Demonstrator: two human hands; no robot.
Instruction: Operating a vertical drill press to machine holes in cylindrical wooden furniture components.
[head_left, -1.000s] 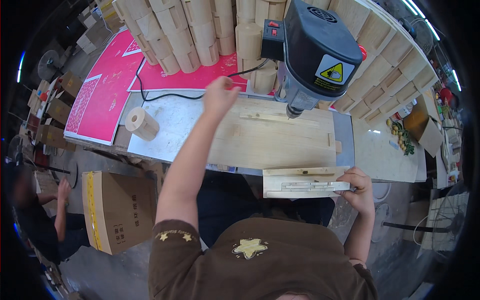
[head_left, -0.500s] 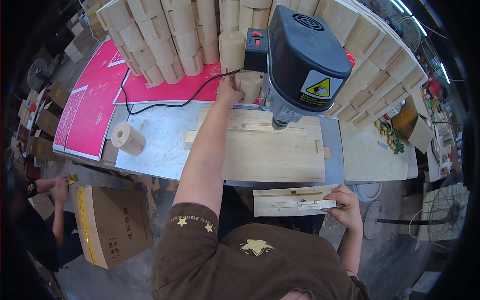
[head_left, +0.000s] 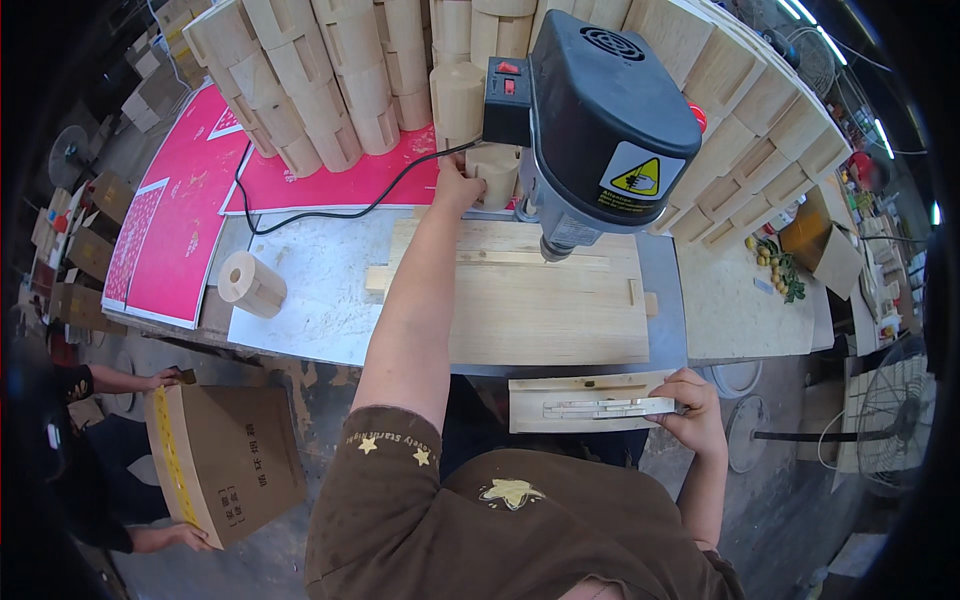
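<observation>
My left hand (head_left: 460, 188) reaches to the back of the bench, its fingers curled against the side of a short pale wooden cylinder (head_left: 493, 178). The cylinder stands upright beside the drill press (head_left: 610, 120). At the front edge, my right hand (head_left: 692, 415) is closed on the end of a pale slotted strip (head_left: 608, 408). Under that strip lies a shallow wooden piece (head_left: 530, 408) with a raised edge; I cannot tell whether my fingers grip it too. A wide wooden board (head_left: 550, 310) lies flat below the drill chuck (head_left: 556, 247).
A wooden cylinder with an end hole (head_left: 252, 284) stands at the left. Stacked wooden blocks (head_left: 330, 90) line the back. A black cable (head_left: 350, 213) crosses the pink sheet (head_left: 165, 220). At left, another person holds a cardboard box (head_left: 235, 460). A fan (head_left: 890, 430) stands right.
My hands keep nearly the same places; the view has shifted slightly. The other person at left now has both hands on the cardboard box.
</observation>
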